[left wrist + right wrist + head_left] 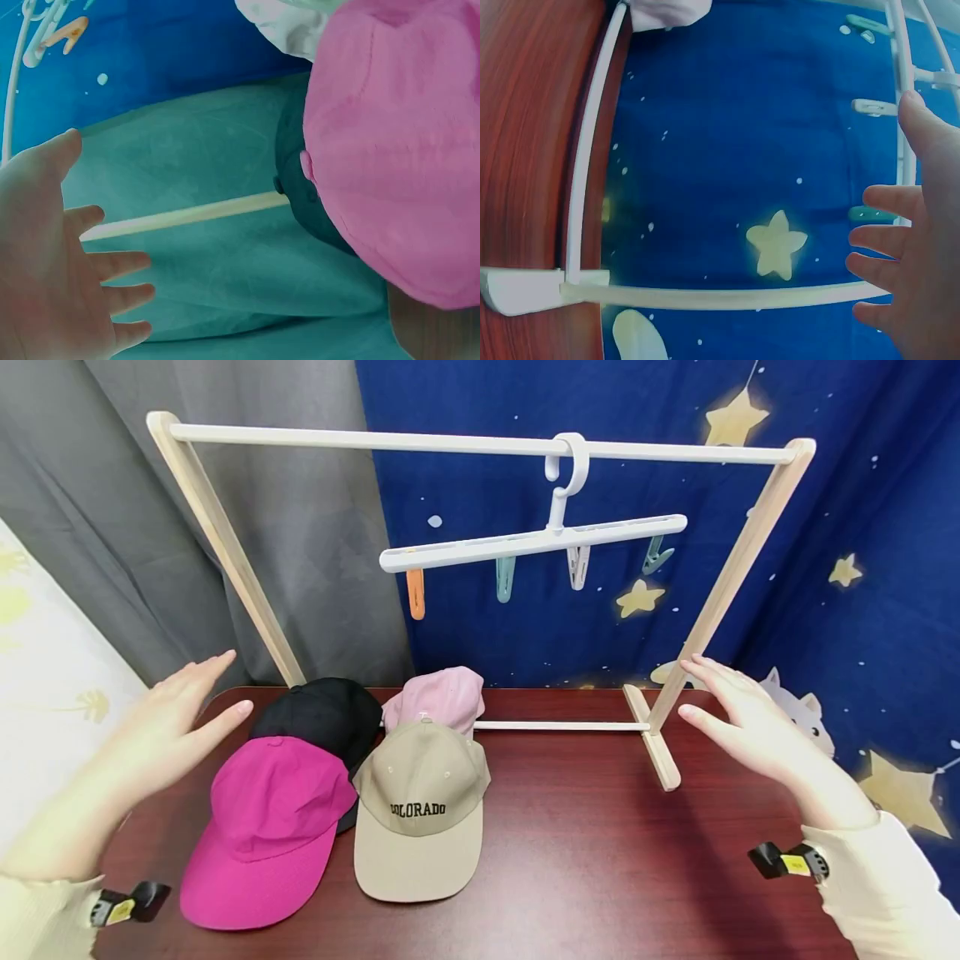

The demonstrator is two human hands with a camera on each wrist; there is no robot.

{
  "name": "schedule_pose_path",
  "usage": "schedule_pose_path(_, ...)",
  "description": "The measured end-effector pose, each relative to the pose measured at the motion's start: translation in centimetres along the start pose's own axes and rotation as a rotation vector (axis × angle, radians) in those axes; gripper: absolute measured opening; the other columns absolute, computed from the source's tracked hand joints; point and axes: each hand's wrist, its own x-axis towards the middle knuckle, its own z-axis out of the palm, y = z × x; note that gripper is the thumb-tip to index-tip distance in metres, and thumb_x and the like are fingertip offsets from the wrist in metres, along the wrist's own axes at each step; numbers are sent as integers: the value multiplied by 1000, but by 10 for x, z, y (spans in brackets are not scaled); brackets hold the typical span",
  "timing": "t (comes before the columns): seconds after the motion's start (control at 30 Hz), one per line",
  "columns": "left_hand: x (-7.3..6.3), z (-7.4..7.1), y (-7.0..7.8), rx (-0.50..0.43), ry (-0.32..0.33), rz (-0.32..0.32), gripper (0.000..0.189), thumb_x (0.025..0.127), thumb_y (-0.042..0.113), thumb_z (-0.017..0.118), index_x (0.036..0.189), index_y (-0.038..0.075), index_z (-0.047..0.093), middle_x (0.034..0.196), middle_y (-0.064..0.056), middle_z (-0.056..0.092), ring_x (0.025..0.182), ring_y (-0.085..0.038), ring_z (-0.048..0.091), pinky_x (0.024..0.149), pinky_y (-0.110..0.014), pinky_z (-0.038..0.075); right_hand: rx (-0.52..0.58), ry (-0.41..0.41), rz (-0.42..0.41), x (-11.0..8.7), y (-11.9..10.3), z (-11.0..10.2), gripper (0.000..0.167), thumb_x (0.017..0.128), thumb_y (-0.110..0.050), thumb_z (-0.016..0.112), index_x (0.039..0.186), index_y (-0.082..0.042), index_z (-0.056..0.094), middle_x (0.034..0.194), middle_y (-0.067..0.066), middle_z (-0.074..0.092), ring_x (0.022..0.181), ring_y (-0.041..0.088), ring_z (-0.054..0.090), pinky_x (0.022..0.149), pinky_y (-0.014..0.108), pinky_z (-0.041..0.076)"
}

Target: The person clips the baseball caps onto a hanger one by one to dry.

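Observation:
My left hand [168,722] hovers with straight fingers at the left, nearest the magenta cap [281,802] and the black cap [322,714] behind it. On the other side my right hand [742,718] is held up, fingers extended, in front of the rack's right post [731,572]. Both hands hold nothing. A beige cap [427,777] lettered COLORADO lies beside the magenta one, overlapping a pink cap [442,693] at the back. From the rack's top bar [300,437] hangs a white hanger [525,542] with an orange clip [416,593] and several other clips.
The caps lie on the left half of a dark red table [570,860]. The rack's right foot [652,739] and lower bar [562,726] stand toward the back. Behind are a grey curtain [292,552] and a blue curtain [465,635] with stars.

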Motion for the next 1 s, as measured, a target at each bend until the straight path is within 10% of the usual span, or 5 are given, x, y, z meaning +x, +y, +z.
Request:
schedule_pose_path(0.7, -20, 22, 45, -137, 71, -99, 70, 96, 32, 58, 153, 15, 21, 145, -24, 35, 131, -46, 30, 98, -67, 24, 64, 121, 1, -15, -35, 24, 54, 92, -22, 65, 142, -12, 45, 144, 14, 42, 132, 36, 35, 104, 55, 28)
schedule_pose_path(1.0, -30, 40, 59, -186, 116, -127, 57, 94, 30, 62, 143, 10, 42, 134, -21, 48, 119, -44, 43, 88, -66, 36, 95, 179, 17, -19, -44, 46, 55, 89, -20, 69, 140, -16, 49, 139, 11, 50, 127, 26, 43, 102, 22, 30)
